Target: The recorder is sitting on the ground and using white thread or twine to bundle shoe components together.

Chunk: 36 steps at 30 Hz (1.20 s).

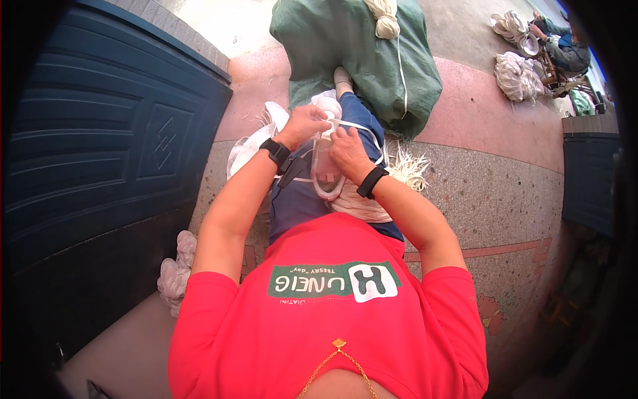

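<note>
Between my knees rests a pale shoe-shaped piece point(327, 174) with a light rim, its far end partly hidden by my hands. My left hand point(306, 126) is closed in a pinch at its far end, on a white strap point(359, 125). My right hand point(350, 154) lies over its right side, fingers curled close to the strap; what they hold is hidden. The strap loops out to the right over my blue trouser leg. A dark flat object point(292, 170), its kind unclear, lies on my left thigh just below the wristband.
A large green sack point(359, 60) stands ahead, a cream cord bundle point(384, 18) on top. White pieces point(247, 151) lie left, frayed white strands point(409, 167) right. Pale stacked pieces point(178, 269) stand by the blue door point(100, 120). Another person point(565, 50) sits far right near white bundles point(518, 76).
</note>
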Tool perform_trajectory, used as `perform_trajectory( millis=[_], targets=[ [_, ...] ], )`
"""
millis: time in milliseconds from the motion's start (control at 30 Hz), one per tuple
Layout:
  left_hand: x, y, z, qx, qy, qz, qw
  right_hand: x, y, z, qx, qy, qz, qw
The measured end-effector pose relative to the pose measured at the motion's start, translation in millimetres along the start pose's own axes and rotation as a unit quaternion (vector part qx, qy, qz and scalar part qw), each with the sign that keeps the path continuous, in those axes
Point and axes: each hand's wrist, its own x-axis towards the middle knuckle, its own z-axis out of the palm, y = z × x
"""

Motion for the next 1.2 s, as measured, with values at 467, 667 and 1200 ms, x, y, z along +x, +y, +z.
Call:
perform_trajectory(
  millis=[467, 667, 1200],
  targets=[
    [8.7, -13.8, 49.4, 0.331, -0.003, 0.096, 0.939, -69.0, 104.2, -308.6, 0.197, 0.705, 0.139, 0.667],
    [-42.2, -12.3, 30.6, 0.536, 0.022, 0.12, 0.835, -71.4, 124.4, -301.7, 0.357, 0.72, 0.156, 0.575],
    [-58.9, 66.3, 0.9, 0.183, 0.026, 0.302, 0.935, -69.5, 100.0, -135.5, 0.633, 0.226, 0.258, 0.694]
  ],
)
